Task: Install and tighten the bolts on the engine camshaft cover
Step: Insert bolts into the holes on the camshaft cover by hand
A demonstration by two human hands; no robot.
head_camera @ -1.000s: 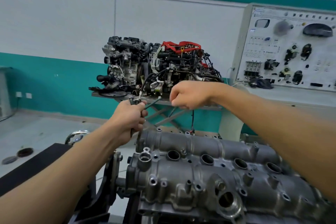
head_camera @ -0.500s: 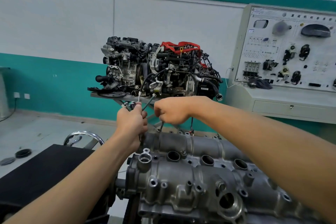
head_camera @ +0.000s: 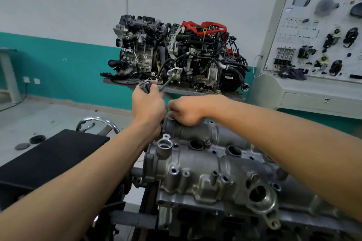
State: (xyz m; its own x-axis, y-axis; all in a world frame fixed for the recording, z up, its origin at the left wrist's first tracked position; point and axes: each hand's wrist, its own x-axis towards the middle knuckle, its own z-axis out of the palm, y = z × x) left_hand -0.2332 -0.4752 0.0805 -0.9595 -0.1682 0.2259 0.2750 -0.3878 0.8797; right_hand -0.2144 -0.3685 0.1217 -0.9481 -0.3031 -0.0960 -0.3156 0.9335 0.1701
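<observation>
The cover (head_camera: pixel 205 164) lies right below me, a grey cast-metal piece with two long humps, a row of round open wells between them and many small bolt holes along its edges. The holes I can see on the near side are empty.

My left grip (head_camera: pixel 148 107) is a closed fist round a bunch of bolts (head_camera: pixel 146 85). Their dark heads stick out of the top of the fist, and one greenish shank (head_camera: pixel 166 83) slants out to the right. The fist hangs just off the cover's far left corner.

My right grip (head_camera: pixel 186 112) has its fingers curled under and rests on the far hump at that same corner, just beside the left. The knuckles hide what the fingers pinch, so I cannot tell whether they hold a bolt.

Half a second ago the right grip was in the air above the cover, clear of it. Now it is down on the metal. The left has kept its bunch and its place.

Beyond, two engines (head_camera: pixel 176 53) stand on a table (head_camera: pixel 186 91).
</observation>
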